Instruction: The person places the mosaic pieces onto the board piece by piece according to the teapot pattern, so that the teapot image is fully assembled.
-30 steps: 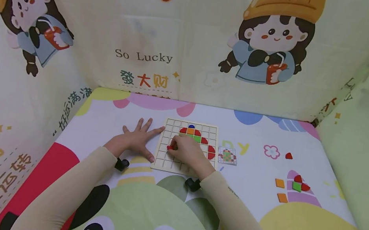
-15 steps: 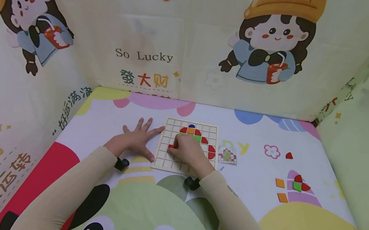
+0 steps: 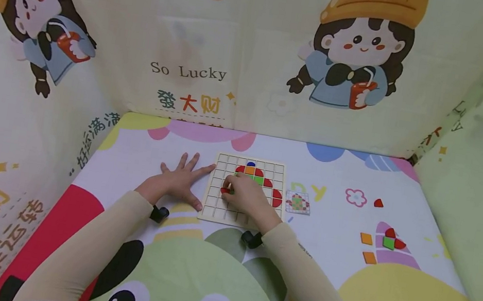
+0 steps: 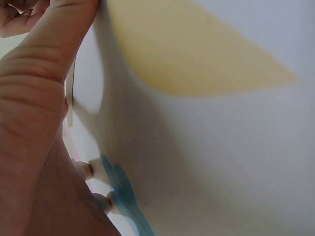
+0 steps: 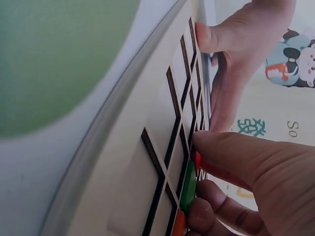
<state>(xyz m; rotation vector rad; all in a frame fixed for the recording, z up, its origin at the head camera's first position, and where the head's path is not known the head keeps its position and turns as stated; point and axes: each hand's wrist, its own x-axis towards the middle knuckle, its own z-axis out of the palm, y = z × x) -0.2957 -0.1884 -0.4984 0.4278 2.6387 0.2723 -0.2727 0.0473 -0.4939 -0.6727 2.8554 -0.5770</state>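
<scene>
A square wooden grid board [image 3: 214, 210] lies on the table with coloured pieces in several of its cells. My left hand [image 3: 178, 181] is spread flat at its left side, thumb and forefinger against the edge. My right hand [image 3: 247, 196] is over the board's middle, its fingertips pinching a small red piece [image 5: 198, 161] at a left-hand cell. Beside that piece, the right wrist view shows a green piece [image 5: 188, 189] and an orange piece [image 5: 180, 223] set in the grid. Part of the pattern is hidden under the right hand.
Right of the board lies a small pattern card [image 3: 298, 203]. Farther right are loose pieces: a red one [image 3: 378, 203], two orange squares [image 3: 366, 239], and a green square [image 3: 389, 244] with red pieces around it. Printed fabric [image 3: 264, 60] walls the table's back and sides.
The red piece has shifted slightly right and away from me, and now sits lower in its cell. My right fingertips have lifted a little. The left hand keeps its place.
</scene>
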